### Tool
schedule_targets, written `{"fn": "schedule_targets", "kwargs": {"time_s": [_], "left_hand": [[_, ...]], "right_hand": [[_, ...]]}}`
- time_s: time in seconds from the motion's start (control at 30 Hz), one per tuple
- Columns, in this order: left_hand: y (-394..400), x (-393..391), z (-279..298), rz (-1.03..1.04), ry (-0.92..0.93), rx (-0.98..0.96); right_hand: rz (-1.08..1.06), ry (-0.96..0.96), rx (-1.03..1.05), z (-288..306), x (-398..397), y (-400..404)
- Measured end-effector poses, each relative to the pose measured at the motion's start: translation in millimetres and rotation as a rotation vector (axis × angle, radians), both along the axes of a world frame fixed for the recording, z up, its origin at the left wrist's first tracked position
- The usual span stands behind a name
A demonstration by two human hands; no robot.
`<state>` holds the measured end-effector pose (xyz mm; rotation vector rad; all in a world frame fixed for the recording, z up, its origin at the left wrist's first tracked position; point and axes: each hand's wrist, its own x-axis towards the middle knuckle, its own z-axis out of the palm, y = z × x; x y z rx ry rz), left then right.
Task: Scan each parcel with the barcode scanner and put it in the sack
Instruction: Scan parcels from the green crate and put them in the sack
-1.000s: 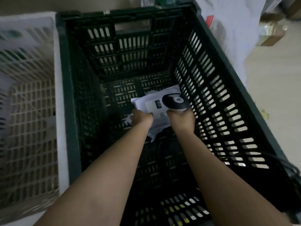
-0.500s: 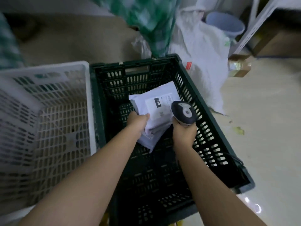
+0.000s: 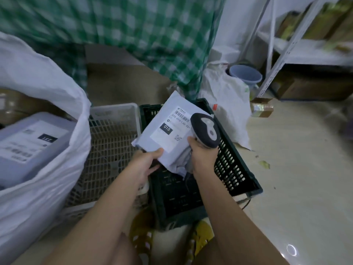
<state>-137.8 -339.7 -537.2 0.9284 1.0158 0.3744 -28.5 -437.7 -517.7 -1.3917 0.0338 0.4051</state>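
Grey parcel, gripped by the left hand, had risen from the crate; the right hand clutched the scanner beside its label, ready.

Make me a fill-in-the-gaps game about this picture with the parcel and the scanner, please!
1. The left hand holds a grey parcel whose black label box reads ____.
2. The right hand grips the barcode ____.
3. Under the parcel sits a dark green ____, next to a white crate.
4. Another parcel already lies inside the white ____ at the left.

Missing words: 010; scanner; crate; sack
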Motion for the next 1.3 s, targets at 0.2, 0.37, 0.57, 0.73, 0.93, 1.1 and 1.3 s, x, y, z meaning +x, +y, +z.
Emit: {"fn": "schedule_targets", "kwargs": {"time_s": [0.2, 0.37, 0.57, 0.73, 0.93, 1.1, 1.3], "left_hand": [[17, -28, 2, -0.087, 0.277, 0.396], [17, -22, -2, -0.355, 0.199, 0.331], [19, -12, -11, -0.367, 0.188, 0.336], [19, -3, -18, -0.176, 0.165, 0.343], [19, -1, -24, -0.06, 0.149, 0.272], [21, -1, -29, -0.033, 0.149, 0.256], [22, -1, -29, -0.007, 0.139, 0.256]], "right_hand": [[0.22, -0.107, -0.141, 3, 4, -17], [0.338, -0.139, -0.258, -3, 10, -24], [0.298, -0.158, -0.313, -13, 20, -22], [0.309, -0.146, -0.31, -5, 21, -27], [0.48, -0.129, -0.233, -6, 0, -34], [0.48, -0.139, -0.26, -1, -9, -30], [0.492, -0.174, -0.361, 2, -13, -24]]}}
